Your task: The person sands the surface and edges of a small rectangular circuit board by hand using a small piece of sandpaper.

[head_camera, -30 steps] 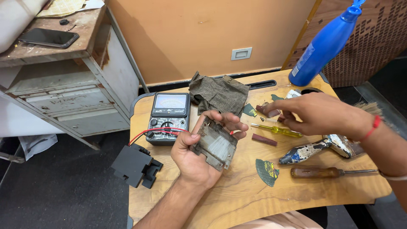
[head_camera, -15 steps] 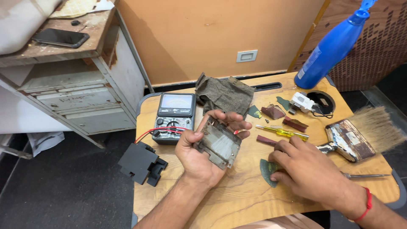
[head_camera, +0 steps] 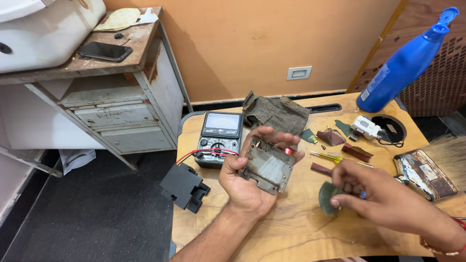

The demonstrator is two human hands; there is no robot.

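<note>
My left hand [head_camera: 242, 191] grips a dusty grey rectangular electrical part [head_camera: 268, 167], tilted above the wooden table [head_camera: 291, 233]. My right hand [head_camera: 386, 201] is to its right, low over the table, with its fingertips pinched on a green fan-shaped abrasive piece [head_camera: 329, 198]. Just behind the left hand lies an analog multimeter [head_camera: 219, 138] with red and black leads. A yellow-handled screwdriver [head_camera: 334, 156] and small brown scraps [head_camera: 357, 152] lie behind my right hand.
A grey cloth [head_camera: 276, 114] lies at the back, and a blue spray bottle [head_camera: 403, 63] stands back right. A white plug with its cable [head_camera: 366, 127] and a worn brush [head_camera: 424, 172] are at the right. A black plastic cover [head_camera: 184, 187] overhangs the left edge. A phone [head_camera: 104, 51] lies on an old cabinet [head_camera: 121, 114].
My right hand came forward from beside the yellow screwdriver and took hold of the green abrasive piece. The left hand kept holding the grey part.
</note>
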